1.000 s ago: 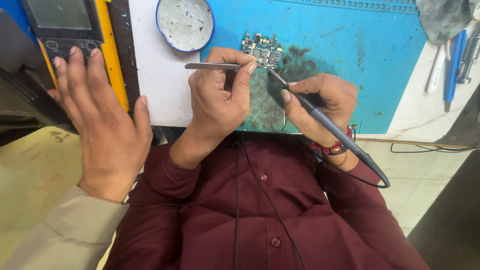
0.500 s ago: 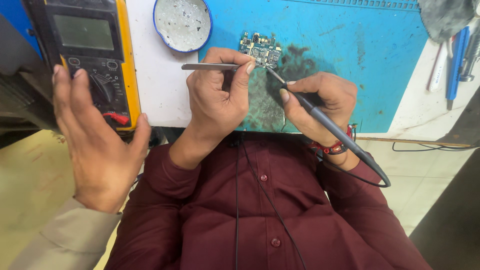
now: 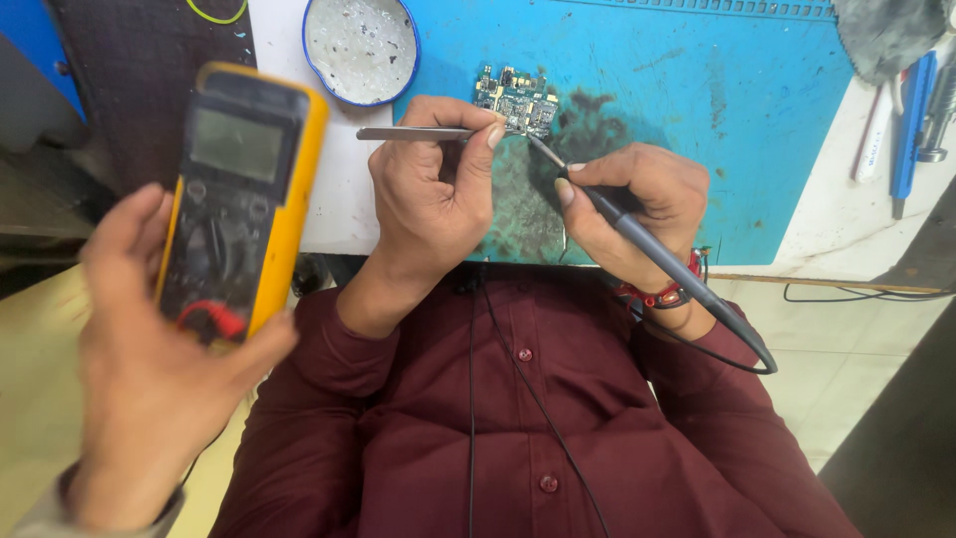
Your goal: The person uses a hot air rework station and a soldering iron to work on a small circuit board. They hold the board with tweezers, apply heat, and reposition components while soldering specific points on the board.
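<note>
Blue mat (image 3: 697,120) fills upper centre-right. Another person's hand (image 3: 149,369), lower left, holds up a yellow multimeter (image 3: 239,199). Round dish (image 3: 360,48) top centre-left. Left hand (image 3: 433,189) clamped on tweezers (image 3: 413,133), right hand (image 3: 637,204) clamped on soldering iron (image 3: 657,254), tip at small circuit board (image 3: 515,98) on mat, upper centre.

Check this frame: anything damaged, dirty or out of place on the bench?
The blue mat carries a dark scorched or stained patch just below the circuit board, between the left hand and right hand. The round tin looks grimy inside. Nothing spilled or broken otherwise.
</note>
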Demonstrator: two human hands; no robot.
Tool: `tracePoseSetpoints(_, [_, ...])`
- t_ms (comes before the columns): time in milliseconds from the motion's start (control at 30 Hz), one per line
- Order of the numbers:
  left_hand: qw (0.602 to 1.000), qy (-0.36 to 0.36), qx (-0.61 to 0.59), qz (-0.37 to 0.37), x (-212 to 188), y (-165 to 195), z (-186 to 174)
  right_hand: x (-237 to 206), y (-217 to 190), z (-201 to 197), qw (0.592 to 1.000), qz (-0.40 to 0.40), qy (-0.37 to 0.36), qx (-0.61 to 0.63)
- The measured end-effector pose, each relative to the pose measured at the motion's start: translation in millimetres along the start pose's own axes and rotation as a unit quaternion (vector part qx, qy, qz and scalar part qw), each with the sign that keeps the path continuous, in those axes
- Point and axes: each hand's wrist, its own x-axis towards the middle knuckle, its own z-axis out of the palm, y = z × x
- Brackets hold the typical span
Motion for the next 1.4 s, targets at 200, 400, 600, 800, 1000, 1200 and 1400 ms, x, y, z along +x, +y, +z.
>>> tracePoseSetpoints(200, [1.000, -0.001, 0.001, 0.003, -2, -1, 0, -2, 0, 0, 1.000, -0.001, 0.015, 0.017])
tracePoseSetpoints(400, [0.997, 0.007, -0.076, -0.021, -3, -4, 1, 1, -5, 1, 0.999, -0.007, -0.009, 0.038])
tracePoseSetpoints(600, [0.998, 0.005, -0.062, -0.009, -3, -5, 2, 6, -8, 3, 0.996, -0.054, -0.033, -0.069])
tracePoseSetpoints(800, [0.999, 0.002, -0.046, -0.026, -3, -3, 1, 6, -8, 4, 0.991, -0.040, -0.036, -0.120])
tracePoseSetpoints(1000, [0.998, -0.010, -0.065, -0.017, -2, -2, 0, 0, -3, 2, 0.998, -0.016, 0.044, -0.048])
tracePoseSetpoints(1200, [0.997, -0.047, -0.054, -0.016, 0, 2, -2, -12, 0, 2, 0.992, 0.072, 0.086, 0.057])
tracePoseSetpoints(1400, [0.998, -0.055, -0.033, -0.004, 2, 4, -2, -11, 2, 0, 0.996, 0.065, 0.057, 0.030])
